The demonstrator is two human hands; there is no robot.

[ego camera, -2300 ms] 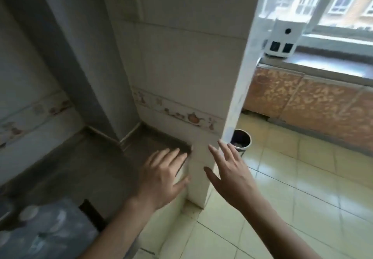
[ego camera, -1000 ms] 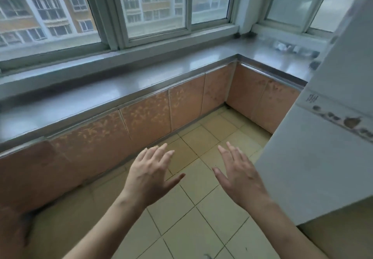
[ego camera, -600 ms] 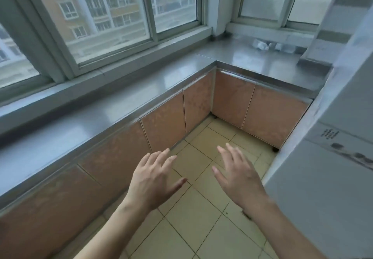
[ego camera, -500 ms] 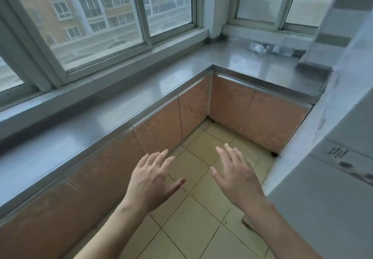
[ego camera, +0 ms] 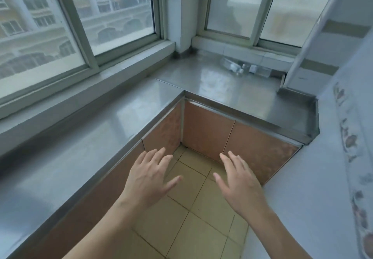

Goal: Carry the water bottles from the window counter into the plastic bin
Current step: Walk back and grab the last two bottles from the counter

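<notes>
Clear plastic water bottles [ego camera: 245, 68] lie on their sides on the steel window counter [ego camera: 220, 85], against the far sill at the right, blurred. My left hand [ego camera: 150, 176] and my right hand [ego camera: 237, 182] are held out over the floor, fingers spread, holding nothing. Both hands are well short of the bottles, below the counter's front edge. No plastic bin is in view.
The L-shaped counter runs along the windows [ego camera: 80, 26] on the left and across the far side, with orange-brown cabinet doors [ego camera: 207, 137] beneath. A white tiled wall [ego camera: 323, 178] stands close on my right. Yellow floor tiles [ego camera: 193, 218] lie between.
The view has swung from the tiled wall corner round to the window counter and moved closer to its inner corner. The bottles now look nearer. Both hands stay open and empty.
</notes>
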